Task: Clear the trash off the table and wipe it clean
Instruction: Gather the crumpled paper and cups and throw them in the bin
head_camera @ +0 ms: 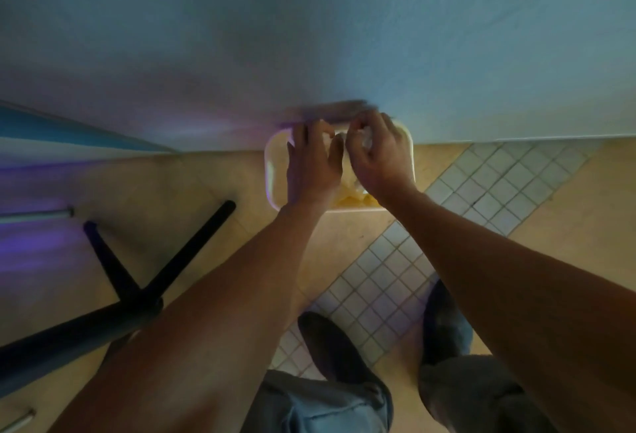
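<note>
A smooth pale wall [309, 37] meets a tan floor [206, 185] crossed by a band of small grey square tiles [378, 278]. A rounded white bin [273, 164] stands against the wall. Above it, the left hand [311, 164] lies flat, fingers loosely straight; the right hand [378, 154] curls around what seems crumpled clear trash [366, 138].

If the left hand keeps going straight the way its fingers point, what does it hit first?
Probably the blurred dark thing at the wall's foot, just beyond the left hand and the white bin. Depth is unclear, so the wall may come first.
</note>
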{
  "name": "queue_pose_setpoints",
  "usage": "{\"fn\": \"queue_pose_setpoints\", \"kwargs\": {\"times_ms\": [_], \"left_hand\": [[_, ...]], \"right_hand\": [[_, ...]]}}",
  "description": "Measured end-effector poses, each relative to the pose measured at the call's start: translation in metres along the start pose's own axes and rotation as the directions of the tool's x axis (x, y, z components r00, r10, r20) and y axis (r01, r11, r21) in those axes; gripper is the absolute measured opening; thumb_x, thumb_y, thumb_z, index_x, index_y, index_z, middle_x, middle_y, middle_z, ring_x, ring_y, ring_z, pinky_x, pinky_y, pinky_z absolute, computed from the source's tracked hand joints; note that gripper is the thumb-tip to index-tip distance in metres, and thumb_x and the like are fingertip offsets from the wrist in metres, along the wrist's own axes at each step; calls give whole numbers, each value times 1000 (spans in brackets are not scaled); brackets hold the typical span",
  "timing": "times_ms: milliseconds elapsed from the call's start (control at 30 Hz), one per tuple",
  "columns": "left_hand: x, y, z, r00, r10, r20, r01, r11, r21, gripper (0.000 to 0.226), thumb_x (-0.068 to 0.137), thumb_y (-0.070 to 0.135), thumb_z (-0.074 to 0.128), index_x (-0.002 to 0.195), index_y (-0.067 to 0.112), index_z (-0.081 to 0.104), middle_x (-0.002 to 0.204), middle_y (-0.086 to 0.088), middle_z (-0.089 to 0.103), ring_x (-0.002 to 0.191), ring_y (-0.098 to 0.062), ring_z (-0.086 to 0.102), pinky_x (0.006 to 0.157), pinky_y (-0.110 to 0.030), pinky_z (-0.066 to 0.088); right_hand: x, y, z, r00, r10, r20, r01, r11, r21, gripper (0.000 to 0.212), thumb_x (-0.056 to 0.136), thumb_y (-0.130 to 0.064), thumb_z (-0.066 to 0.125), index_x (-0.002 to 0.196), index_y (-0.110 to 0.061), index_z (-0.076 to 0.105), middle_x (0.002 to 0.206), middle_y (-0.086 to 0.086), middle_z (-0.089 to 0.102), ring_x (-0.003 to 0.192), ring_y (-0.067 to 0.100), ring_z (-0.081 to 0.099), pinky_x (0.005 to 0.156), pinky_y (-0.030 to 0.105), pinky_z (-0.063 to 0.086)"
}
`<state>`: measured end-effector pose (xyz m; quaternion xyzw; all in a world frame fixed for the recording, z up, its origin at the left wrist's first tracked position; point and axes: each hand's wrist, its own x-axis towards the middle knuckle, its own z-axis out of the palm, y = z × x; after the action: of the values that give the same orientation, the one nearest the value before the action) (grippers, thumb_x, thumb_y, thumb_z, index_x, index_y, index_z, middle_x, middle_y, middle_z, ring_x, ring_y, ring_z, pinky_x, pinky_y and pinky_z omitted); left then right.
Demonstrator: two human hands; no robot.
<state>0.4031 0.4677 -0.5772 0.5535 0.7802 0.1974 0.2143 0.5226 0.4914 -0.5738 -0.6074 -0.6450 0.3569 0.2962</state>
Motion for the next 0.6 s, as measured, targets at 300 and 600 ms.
{"fn": "queue_pose_setpoints", "kwargs": {"times_ms": [300,600], "left_hand": [[2,-34,24,894,-216,392,162,973,165,45,98,39,55,140,25,48,145,-10,42,130,-39,41,104,-44,36],[-33,-10,-13,776,-283,563,143,949,279,61,98,41,51,155,28,31,162,-5,30,148,-40,26,118,-52,28]], "right_hand": [[5,36,23,855,237,462,-128,958,-255,41,97,-39,50,136,-30,49,145,6,45,125,38,51,101,52,44],[-14,-19,-34,726,371,579,-139,904,-404,47,95,-20,47,141,-21,51,145,13,50,129,32,50,101,37,42]]}}
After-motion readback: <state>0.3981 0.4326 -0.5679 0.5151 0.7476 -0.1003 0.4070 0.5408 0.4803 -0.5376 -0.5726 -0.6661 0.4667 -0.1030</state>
